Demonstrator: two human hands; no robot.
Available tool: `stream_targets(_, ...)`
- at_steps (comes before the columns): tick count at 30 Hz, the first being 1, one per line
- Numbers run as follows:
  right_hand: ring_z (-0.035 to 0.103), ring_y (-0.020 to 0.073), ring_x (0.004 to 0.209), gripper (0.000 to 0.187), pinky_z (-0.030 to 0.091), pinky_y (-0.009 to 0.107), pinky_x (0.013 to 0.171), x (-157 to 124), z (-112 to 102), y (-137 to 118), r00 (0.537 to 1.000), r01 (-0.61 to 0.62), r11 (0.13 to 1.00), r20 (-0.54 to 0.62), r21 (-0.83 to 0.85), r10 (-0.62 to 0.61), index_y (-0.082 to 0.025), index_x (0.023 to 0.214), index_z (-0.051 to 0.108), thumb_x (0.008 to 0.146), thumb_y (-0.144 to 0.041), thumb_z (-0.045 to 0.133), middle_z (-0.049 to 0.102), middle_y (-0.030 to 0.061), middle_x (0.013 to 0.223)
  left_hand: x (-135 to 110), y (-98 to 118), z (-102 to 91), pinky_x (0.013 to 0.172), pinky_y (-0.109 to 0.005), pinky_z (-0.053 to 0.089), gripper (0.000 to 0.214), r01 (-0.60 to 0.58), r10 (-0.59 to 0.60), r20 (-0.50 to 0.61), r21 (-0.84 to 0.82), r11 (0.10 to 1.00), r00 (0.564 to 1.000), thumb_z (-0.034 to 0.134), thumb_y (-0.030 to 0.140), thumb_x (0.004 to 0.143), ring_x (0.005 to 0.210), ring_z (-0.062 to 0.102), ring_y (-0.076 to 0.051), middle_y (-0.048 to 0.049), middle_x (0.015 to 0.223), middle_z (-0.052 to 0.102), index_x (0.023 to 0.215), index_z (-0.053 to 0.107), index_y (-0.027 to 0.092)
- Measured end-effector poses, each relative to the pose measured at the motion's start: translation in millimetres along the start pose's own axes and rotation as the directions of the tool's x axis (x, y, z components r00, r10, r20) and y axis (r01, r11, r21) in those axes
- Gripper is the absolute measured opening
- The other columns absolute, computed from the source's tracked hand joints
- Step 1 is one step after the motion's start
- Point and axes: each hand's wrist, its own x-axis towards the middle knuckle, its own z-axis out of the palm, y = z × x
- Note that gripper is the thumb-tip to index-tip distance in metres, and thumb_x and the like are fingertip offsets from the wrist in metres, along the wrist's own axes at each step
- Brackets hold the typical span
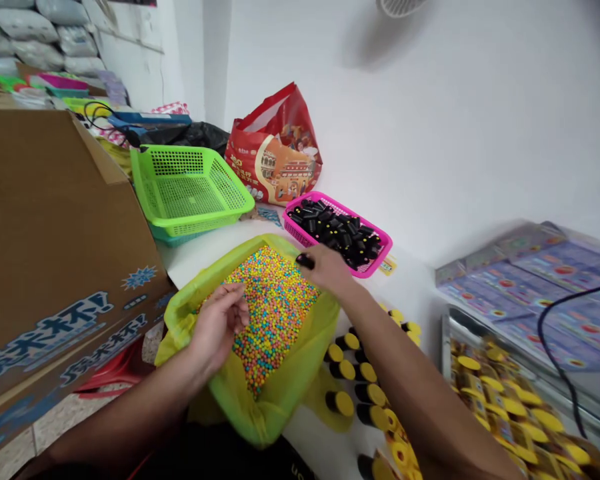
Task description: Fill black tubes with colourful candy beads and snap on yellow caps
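My right hand (327,268) grips a small black container (305,261) above the far right rim of a basin lined with a yellow plastic bag (195,267). Many tiny multicoloured balls (275,307) fill the lined basin. Over the left part of these balls is my left hand (223,321), its fingers curled and the thumb close to the index finger; whether anything lies inside is hidden. Just beyond my right hand, a pink basket (375,268) holds a heap of black containers (337,230). Black containers with yellow lids (341,402) stand beneath my right forearm.
A green basket (190,193) stands behind the basin, with a red printed bag (275,157) beside it. On the left rises a large cardboard box (55,220). To the right, a metal tray (447,340) holds yellow-topped pieces, near purple packages (525,280) and a black cable (555,353).
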Motion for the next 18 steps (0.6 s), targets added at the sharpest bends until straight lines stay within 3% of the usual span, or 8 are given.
stream_targets(2, 0.063, 0.0278, 0.099, 0.016, 0.047, 0.035, 0.089, -5.7, 10.3, -26.4, 0.987, 0.126, 0.991, 0.108, -0.036, -0.122, -0.014, 0.094, 0.071, 0.079, -0.012, 0.065, 0.071, 0.0160, 0.103, 2.8, -0.5, -1.9, 0.038, -0.019, 0.026, 0.039, 0.046, -0.045, 0.022, -0.014, 0.999, 0.999, 0.082, 0.038, 0.064, 0.041, 0.051, -0.008, 0.0061, 0.057, 0.058, 0.083, 0.056, 0.017)
stream_targets(5, 0.061, 0.0341, 0.105, 0.019, 0.045, 0.039, 0.089, -7.2, 22.0, -54.1, 0.972, 0.183, 0.980, 0.163, -0.072, -0.170, -0.010, 0.088, 0.071, 0.074, -0.002, 0.062, 0.069, 0.0240, 0.104, 3.6, -1.8, -4.2, 0.038, -0.020, 0.024, 0.036, 0.052, -0.052, 0.036, -0.015, 0.999, 0.998, 0.082, 0.037, 0.064, 0.041, 0.051, -0.008, 0.0057, 0.057, 0.058, 0.082, 0.058, 0.016)
stream_targets(9, 0.063, 0.0289, 0.102, 0.021, 0.045, 0.034, 0.087, -4.7, 21.8, -67.3, 0.969, 0.188, 0.981, 0.172, -0.039, -0.179, -0.013, 0.090, 0.071, 0.072, -0.003, 0.065, 0.071, 0.0177, 0.102, 2.3, -1.7, -7.0, 0.038, -0.020, 0.024, 0.036, 0.029, -0.029, 0.042, -0.005, 1.000, 0.999, 0.081, 0.038, 0.063, 0.041, 0.051, -0.008, 0.0055, 0.057, 0.058, 0.081, 0.060, 0.016)
stream_targets(14, 0.064, 0.0202, 0.085, 0.021, 0.046, 0.029, 0.075, -27.0, 8.3, -60.7, 0.996, 0.052, 0.997, 0.068, 0.049, -0.055, -0.015, 0.100, 0.065, 0.079, -0.017, 0.066, 0.071, 0.0078, 0.096, -3.4, -2.4, -6.7, 0.038, -0.020, 0.027, 0.038, -0.018, 0.010, 0.092, 0.087, 0.996, 0.996, 0.081, 0.044, 0.065, 0.042, 0.052, -0.009, 0.0047, 0.057, 0.059, 0.079, 0.058, 0.018)
stream_targets(16, 0.064, 0.0189, 0.082, 0.020, 0.048, 0.029, 0.074, -47.1, 3.6, -58.2, 1.000, 0.008, 0.985, -0.021, 0.171, -0.005, -0.018, 0.100, 0.063, 0.081, -0.022, 0.067, 0.070, 0.0046, 0.092, -8.1, -5.3, -4.4, 0.040, -0.021, 0.029, 0.034, -0.106, 0.080, 0.143, 0.181, 0.978, 0.986, 0.078, 0.045, 0.071, 0.045, 0.052, -0.010, 0.0046, 0.059, 0.058, 0.080, 0.059, 0.018)
stream_targets(18, 0.066, 0.0188, 0.082, 0.021, 0.051, 0.031, 0.077, -70.5, -0.4, -58.3, 0.988, 0.040, 0.926, -0.150, 0.375, 0.018, -0.021, 0.098, 0.062, 0.079, -0.026, 0.071, 0.070, 0.0020, 0.090, -13.4, -9.6, -0.7, 0.048, -0.022, 0.039, 0.028, -0.277, 0.213, 0.231, 0.293, 0.915, 0.949, 0.075, 0.042, 0.075, 0.055, 0.056, -0.011, 0.0031, 0.065, 0.059, 0.083, 0.063, 0.018)
